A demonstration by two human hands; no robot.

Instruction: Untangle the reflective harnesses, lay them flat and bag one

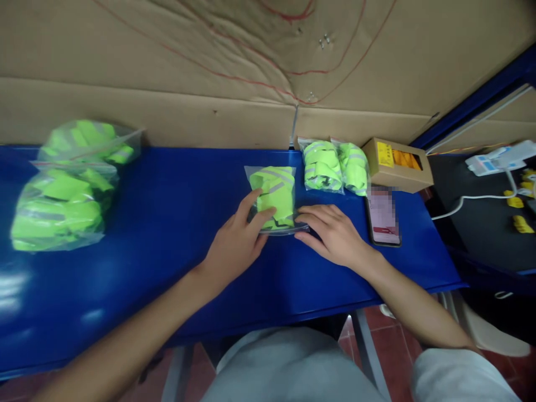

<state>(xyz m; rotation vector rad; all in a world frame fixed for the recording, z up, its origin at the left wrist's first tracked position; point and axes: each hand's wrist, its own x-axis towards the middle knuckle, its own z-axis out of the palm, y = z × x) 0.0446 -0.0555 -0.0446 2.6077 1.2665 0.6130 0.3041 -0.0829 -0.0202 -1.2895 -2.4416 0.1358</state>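
Observation:
A clear zip bag (pixel 273 195) holds a folded neon-yellow garment with grey reflective bands, possibly a safety vest. It lies on the blue table in front of me, its zip edge toward my body. My left hand (pixel 234 240) grips the bag's left side, with fingers on top and the thumb low by the near edge. At the near right corner, my right hand (pixel 333 231) holds the zip edge between its fingers and thumb. The fingertips under the plastic are partly hidden.
Several bagged neon garments stand around: a pair at left (pixel 58 209) and two at back right (pixel 322 164). A cardboard box (pixel 397 173) with orange contents and a phone (pixel 382 218) sit at right. The blue table (pixel 167 212) meets a cardboard-covered wall behind.

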